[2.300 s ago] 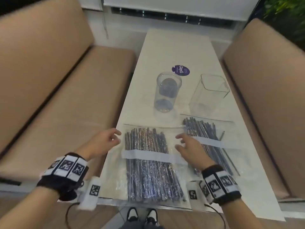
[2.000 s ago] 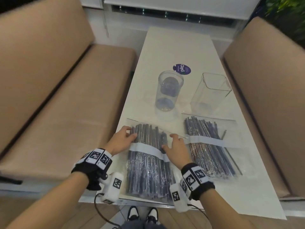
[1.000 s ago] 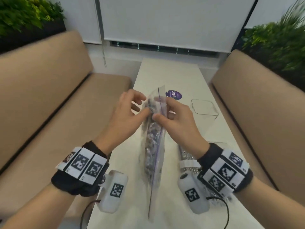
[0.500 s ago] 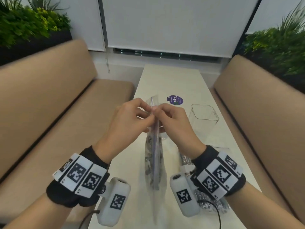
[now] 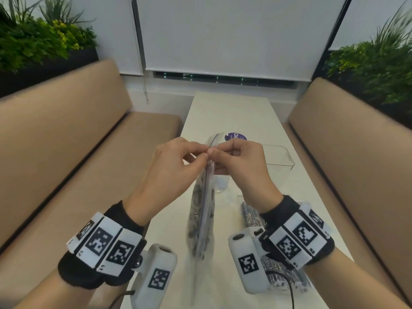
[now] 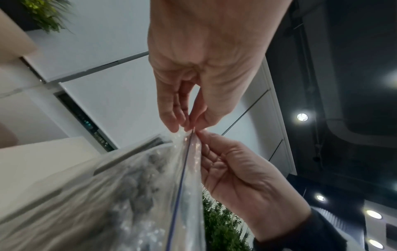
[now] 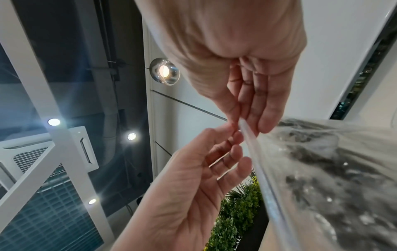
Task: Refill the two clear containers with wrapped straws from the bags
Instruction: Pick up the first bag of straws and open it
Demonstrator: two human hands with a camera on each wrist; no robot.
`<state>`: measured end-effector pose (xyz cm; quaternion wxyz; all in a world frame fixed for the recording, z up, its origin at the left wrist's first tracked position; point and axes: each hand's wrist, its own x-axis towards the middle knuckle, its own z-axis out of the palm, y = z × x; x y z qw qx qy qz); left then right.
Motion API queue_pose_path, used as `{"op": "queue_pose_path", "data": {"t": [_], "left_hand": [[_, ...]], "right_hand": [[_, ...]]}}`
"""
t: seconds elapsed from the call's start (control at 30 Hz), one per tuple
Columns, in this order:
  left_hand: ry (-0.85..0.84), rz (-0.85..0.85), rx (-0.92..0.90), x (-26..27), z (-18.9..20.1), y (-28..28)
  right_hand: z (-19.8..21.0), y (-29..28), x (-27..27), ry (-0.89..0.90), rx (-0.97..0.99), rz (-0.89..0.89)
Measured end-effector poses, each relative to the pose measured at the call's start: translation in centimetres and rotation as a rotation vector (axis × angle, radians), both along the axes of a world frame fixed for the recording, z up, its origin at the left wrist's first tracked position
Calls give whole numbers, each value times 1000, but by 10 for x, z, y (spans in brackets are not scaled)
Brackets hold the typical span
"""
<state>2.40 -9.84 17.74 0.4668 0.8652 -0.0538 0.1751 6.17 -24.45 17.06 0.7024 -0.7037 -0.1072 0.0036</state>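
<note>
A clear zip bag of wrapped straws (image 5: 202, 208) stands upright and edge-on over the white table. My left hand (image 5: 201, 150) and right hand (image 5: 215, 148) pinch its top seal from opposite sides, fingertips almost touching. The left wrist view shows the left hand (image 6: 187, 126) and right hand (image 6: 200, 135) meeting at the bag (image 6: 128, 195) seam. The right wrist view shows the same pinch on the bag (image 7: 322, 169). A second bag of straws (image 5: 252, 216) lies flat under my right wrist. The square clear container (image 5: 278, 157) stands behind my right hand. The round container (image 5: 219, 186) is mostly hidden by the bag.
A purple round sticker (image 5: 236, 136) lies on the table (image 5: 234, 112) beyond the hands. Tan benches run along the left (image 5: 66, 163) and right (image 5: 356, 152) of the narrow table. Plants stand behind both benches.
Both hands lifted the bag off the table and stood it upright. In the last second they slid up to its top seal and now pinch it closer together.
</note>
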Motion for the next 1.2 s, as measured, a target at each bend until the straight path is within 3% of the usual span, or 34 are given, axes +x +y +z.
{"op": "queue_pose_path", "data": {"t": [0.2,0.63,0.77,0.93,1.07,1.2], "left_hand": [[91,-107,-259,3,7,3],[111,-59,-305,11,1,9],[170,-91,-307,12,1,3],[352,-255,-471,10,10,17],[392,-183,-397,11,8,17],[393,-135,-484,12,1,11]], "right_hand": [[6,-2,0,57,82,96],[10,-4,-4,69,-1,175],[10,4,-9,31,-112,188],[8,5,-5,90,-92,59],[8,5,-5,182,-98,96],[2,6,-6,158,-140,71]]}}
